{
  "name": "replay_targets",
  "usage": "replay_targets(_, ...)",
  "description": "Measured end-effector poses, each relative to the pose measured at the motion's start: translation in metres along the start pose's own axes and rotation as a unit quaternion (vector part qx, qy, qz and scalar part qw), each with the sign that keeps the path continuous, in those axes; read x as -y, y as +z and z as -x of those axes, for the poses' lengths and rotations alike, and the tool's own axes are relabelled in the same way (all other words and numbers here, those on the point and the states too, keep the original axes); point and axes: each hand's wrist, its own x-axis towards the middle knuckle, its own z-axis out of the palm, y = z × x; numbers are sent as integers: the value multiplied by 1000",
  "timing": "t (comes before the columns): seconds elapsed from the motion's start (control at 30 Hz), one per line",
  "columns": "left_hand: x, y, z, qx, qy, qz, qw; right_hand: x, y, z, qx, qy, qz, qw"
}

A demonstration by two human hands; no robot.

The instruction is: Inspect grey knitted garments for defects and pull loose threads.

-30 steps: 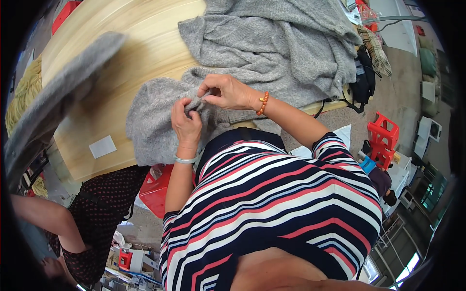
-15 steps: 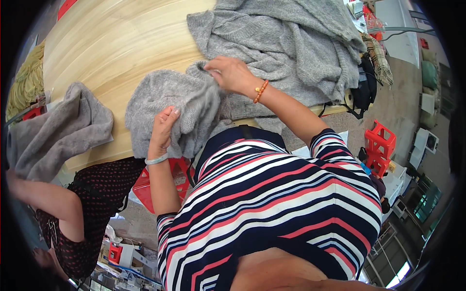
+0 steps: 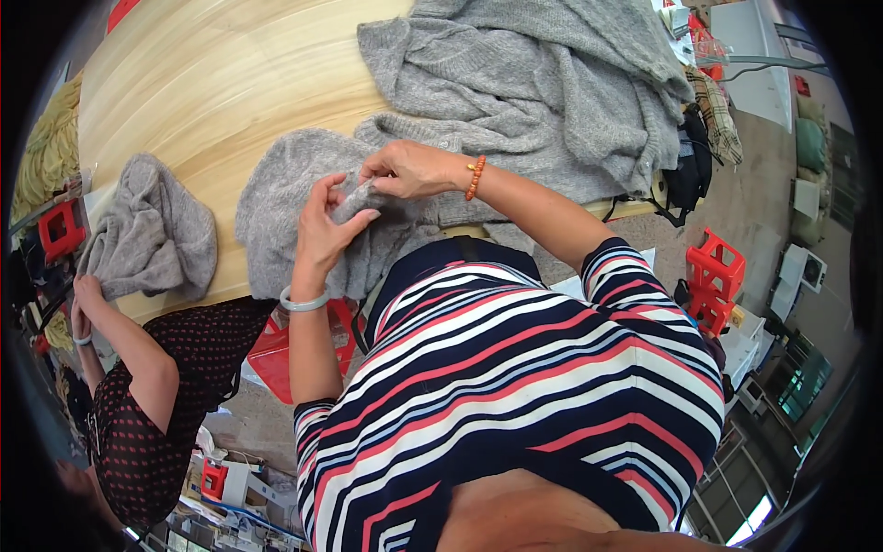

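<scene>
A grey knit garment (image 3: 290, 179) lies bunched at the table's near edge, partly hanging over it. My right hand (image 3: 409, 169), wearing an orange bead bracelet, pinches a raised fold of this garment between thumb and fingers. Just left of it, my left hand (image 3: 322, 237), with a pale bangle at the wrist, has its thumb and fingers spread apart around the same fold. The fingertips of both hands are close together. Beyond my right hand, a larger pile of grey knitwear (image 3: 515, 92) with buttons covers the far right of the table.
A pale wooden table (image 3: 212, 83) stretches out in front. At left, a co-worker in a dark patterned dress (image 3: 207, 368) handles another grey knit piece (image 3: 156, 230). Red plastic stools (image 3: 717, 267) stand at right, another (image 3: 276, 359) below the table edge. A black bag (image 3: 690, 166) hangs at right.
My left hand has loosened its grip and moved slightly right, its fingers spreading. My right hand has come left and lower, onto the fold. The co-worker's grey piece is bunched up more.
</scene>
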Motion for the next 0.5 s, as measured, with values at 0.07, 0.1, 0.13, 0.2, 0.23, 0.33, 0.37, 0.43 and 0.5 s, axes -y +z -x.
replay_targets(0.07, 0, 7, -5, -27, 59, -125, 990, 5, -6, -1, 76, 58, -65, 993)
replay_targets(0.1, 4, 11, -9, -1, 58, -50, 997, 2, -7, -1, 76, 57, -65, 993)
replay_targets(0.13, 10, 16, -12, 25, 56, 25, 998, -3, -7, -2, 63, 66, -59, 994)
replay_targets(0.2, 19, 20, -16, 15, 63, 73, 995, -8, -10, -1, 49, 77, -53, 994)
replay_targets(0.23, 22, 16, -16, 37, -11, 128, 991, -9, -12, 1, 56, 119, -135, 982)
replay_targets(0.33, 21, 18, -17, 80, -93, 215, 969, -7, -14, 8, 64, 180, -227, 955)
replay_targets(0.37, 18, 18, -18, 95, -100, 247, 959, -6, -15, 8, 71, 193, -235, 950)
replay_targets(0.43, 9, 20, -18, 90, -100, 226, 965, -3, -19, 8, 73, 194, -229, 951)
replay_targets(0.5, 7, 21, -19, 86, -100, 206, 970, -5, -19, 9, 75, 195, -223, 952)
